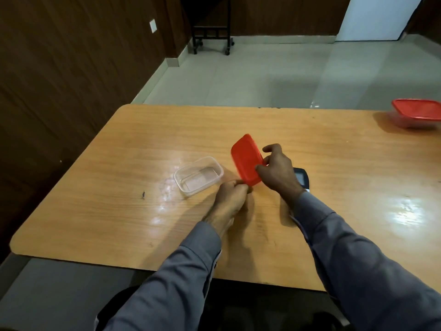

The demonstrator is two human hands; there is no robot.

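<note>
Obs: red lid [245,158] held in the air, tilted on edge, just right of the clear box [198,175] and not touching it. The box sits open and empty on the table [119,211], mouth up.

Grip: left hand [232,195] pinches the lid's near corner, fingers curled tight. Right hand [278,174] curls thumb and fingers round the lid's long edge, on the side away from the box. Both hands hold the lid; neither is spread.

Elsewhere: a dark gadget [301,177] with a screen lies right of the clear box, partly hidden behind the right hand. A second box [416,113], its red lid on, stands far to the right of the clear box.

Judgement: the step in hand looks like fitting the lid. To do it well:
- Bring the lid flat first, rim side down.
- Match its long side to the box's long side, since the box lies skewed on the table.
- Seat one corner on the rim, then press round the edge in turn.
- Move one hand to steady the box's wall. The box looks light and nothing braces it, so it will likely skid on the glossy top otherwise
</note>
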